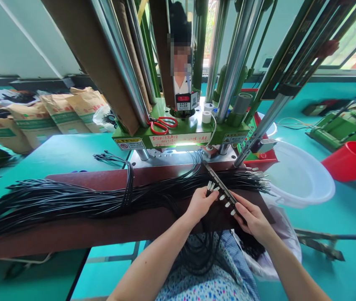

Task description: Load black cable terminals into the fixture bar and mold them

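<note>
My right hand [252, 218] grips the lower end of a dark metal bar [217, 177], a long narrow strip held tilted over the brown board. Several pale connector ends stick out along the bar's near side. Fingers of my left hand [200, 204] pinch a few black cables by their silvery connector ends [211, 188], close beside the bar. Loops of black cable [201, 255] hang from there over my lap. Behind both hands lies a thick bundle of black cables [102, 198], its bare connector ends pointing right.
A green press [178, 129] with steel columns stands ahead, red-handled scissors [163, 124] on its ledge. The brown board [71, 240] runs in front. At right are a white basin [303, 175] and a red bucket [352, 161]; paper sacks [33, 121] stand at left.
</note>
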The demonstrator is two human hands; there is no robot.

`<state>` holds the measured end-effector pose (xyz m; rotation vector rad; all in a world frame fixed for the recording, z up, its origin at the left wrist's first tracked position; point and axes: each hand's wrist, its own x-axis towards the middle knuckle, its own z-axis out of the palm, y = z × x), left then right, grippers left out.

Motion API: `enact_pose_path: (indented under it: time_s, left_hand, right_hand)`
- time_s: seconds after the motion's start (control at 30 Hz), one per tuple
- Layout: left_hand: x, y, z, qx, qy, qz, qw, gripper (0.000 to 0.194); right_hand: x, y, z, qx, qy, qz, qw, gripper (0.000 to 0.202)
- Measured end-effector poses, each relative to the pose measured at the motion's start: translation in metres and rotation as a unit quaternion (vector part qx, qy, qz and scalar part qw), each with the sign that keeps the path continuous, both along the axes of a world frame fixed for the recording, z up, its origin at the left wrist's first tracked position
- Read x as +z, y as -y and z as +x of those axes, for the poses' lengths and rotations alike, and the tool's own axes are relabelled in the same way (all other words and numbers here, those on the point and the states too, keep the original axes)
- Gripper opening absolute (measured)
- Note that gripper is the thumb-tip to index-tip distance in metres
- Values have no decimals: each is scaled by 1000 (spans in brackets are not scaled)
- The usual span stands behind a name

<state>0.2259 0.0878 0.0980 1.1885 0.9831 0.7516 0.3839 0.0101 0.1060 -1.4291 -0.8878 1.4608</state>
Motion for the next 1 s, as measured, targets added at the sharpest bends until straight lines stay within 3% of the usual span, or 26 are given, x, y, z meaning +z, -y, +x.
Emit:
enact_pose_path:
  time_s: [0.37, 0.57, 0.63, 0.8, 1.0]
  left_hand:
    - [1, 1, -1, 18, 1, 36, 999, 34]
    - [3, -3, -9, 139, 90, 1, 986, 36]
    - [1, -2, -10, 132, 86, -3, 987, 33]
    - [-5, -3, -9, 82, 2, 96, 992, 30]
    - [-5, -4, -11, 88, 10, 21, 996, 29]
  right_hand:
    - [4, 2, -8, 12, 36, 21, 999, 77]
    - [1, 2, -2, -13, -16, 32, 999, 66]
    - [0, 2, -1, 0, -24, 33, 999, 64]
    - [1, 1, 0, 31, -21, 23, 999, 69]
    - [10, 1, -1, 21, 7, -9, 1000, 66]
